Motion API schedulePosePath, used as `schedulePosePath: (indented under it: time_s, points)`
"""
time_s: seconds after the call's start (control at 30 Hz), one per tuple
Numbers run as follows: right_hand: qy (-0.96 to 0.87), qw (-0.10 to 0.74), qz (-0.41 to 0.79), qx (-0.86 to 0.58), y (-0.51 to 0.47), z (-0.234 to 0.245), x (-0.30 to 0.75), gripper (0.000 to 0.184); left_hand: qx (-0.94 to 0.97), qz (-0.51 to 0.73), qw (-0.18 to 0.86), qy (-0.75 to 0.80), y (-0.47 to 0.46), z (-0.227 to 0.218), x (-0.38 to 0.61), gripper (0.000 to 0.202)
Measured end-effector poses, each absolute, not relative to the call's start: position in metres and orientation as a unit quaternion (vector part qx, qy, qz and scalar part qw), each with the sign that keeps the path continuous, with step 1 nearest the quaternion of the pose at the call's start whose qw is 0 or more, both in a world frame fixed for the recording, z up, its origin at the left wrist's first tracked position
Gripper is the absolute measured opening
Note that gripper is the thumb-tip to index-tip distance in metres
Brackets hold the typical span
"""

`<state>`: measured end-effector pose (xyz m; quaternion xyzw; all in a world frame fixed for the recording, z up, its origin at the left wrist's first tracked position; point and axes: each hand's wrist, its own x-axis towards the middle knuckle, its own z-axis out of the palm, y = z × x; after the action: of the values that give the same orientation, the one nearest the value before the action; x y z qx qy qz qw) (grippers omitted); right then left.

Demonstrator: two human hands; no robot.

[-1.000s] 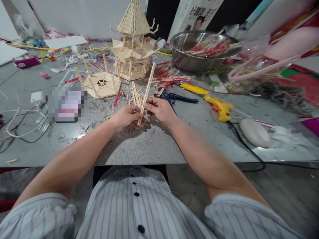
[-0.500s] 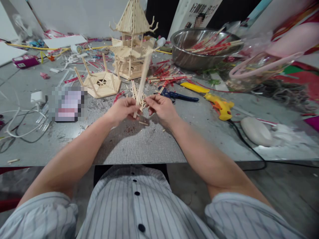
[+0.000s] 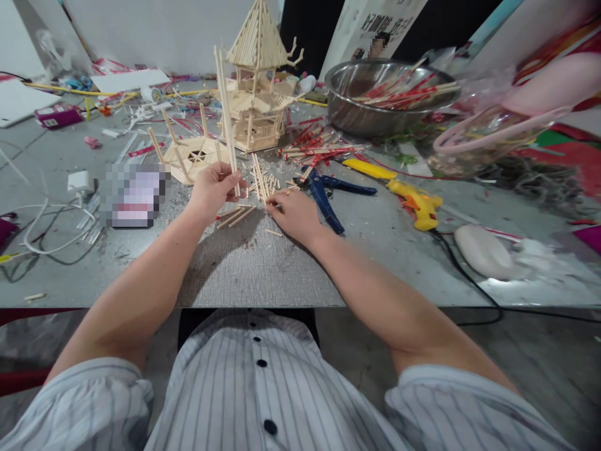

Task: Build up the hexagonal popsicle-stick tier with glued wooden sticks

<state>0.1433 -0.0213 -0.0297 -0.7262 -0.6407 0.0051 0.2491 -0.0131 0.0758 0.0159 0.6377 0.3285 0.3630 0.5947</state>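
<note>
Upright in my left hand are a few long, thin wooden chopsticks, pinched near their lower ends. My right hand is low over the table, its fingertips closed at the lower end of a pale wooden stick lying by a small heap of short cut pieces. Several cut sticks lie below my left hand. Just right of my right hand rest blue-handled cutters. Behind my left hand stands a hexagonal stick base with posts, and beyond it a tiered stick pagoda.
A steel bowl holds red-wrapped chopsticks, with more wrapped ones before it. To the right lie a yellow glue gun with a black cord and a pale rounded object. A phone and white charger are left.
My left hand has moved left with the chopsticks, which now stand more upright. My right hand has lowered away from them to the heap. Cut sticks and the cutters show more fully.
</note>
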Motion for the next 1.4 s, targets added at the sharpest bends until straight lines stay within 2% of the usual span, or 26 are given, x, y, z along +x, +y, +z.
schedulePosePath:
  time_s: [0.2,0.33,0.4,0.53,0.6,0.7,0.8,0.93,1.0,1.07,1.27,1.33,1.4]
  points:
    - [-0.685,0.203,-0.042,-0.699,-0.023,-0.027,0.136,0.026,0.657,0.365,0.565,0.339,0.078,0.015,-0.012,0.011]
    - [-0.754,0.213,-0.056,-0.618,-0.022,-0.031,0.132,0.027,0.713,0.341,0.509,0.34,0.076,0.006,-0.009,0.005]
    - [-0.745,0.268,-0.041,-0.609,-0.02,-0.035,0.134,0.03,0.788,0.31,0.417,0.332,0.073,0.001,-0.008,0.004]
    - [-0.632,0.451,0.054,-0.628,-0.019,-0.043,0.143,0.044,0.908,0.219,0.199,0.298,0.062,-0.005,-0.007,0.019]
    - [-0.557,0.534,0.11,-0.627,-0.019,-0.044,0.146,0.048,0.929,0.186,0.146,0.284,0.059,-0.006,-0.007,0.023]
    - [-0.448,0.632,0.189,-0.603,-0.017,-0.042,0.148,0.045,0.94,0.153,0.109,0.286,0.056,-0.005,-0.007,0.027]
    - [-0.391,0.674,0.24,-0.579,-0.015,-0.038,0.148,0.038,0.944,0.133,0.091,0.287,0.054,-0.002,-0.009,0.028]
    - [-0.352,0.689,0.245,-0.583,-0.014,-0.034,0.154,0.031,0.943,0.129,0.035,0.304,0.057,0.006,-0.017,0.03]
    - [-0.343,0.666,0.243,-0.616,-0.015,-0.034,0.161,0.031,0.936,0.106,0.02,0.335,0.062,0.012,-0.022,0.03]
    - [-0.364,0.608,0.224,-0.669,-0.016,-0.033,0.167,0.031,0.925,0.058,0.021,0.374,0.069,0.017,-0.028,0.031]
    - [-0.481,0.286,0.062,-0.827,-0.024,-0.023,0.164,0.035,0.907,-0.076,0.03,0.413,0.078,0.029,-0.036,0.041]
    - [-0.494,0.218,0.057,-0.84,-0.026,-0.019,0.159,0.038,0.905,-0.076,0.043,0.417,0.078,0.032,-0.038,0.039]
    - [-0.503,0.178,0.059,-0.844,-0.026,-0.017,0.154,0.041,0.887,-0.004,0.051,0.46,0.081,0.034,-0.04,0.032]
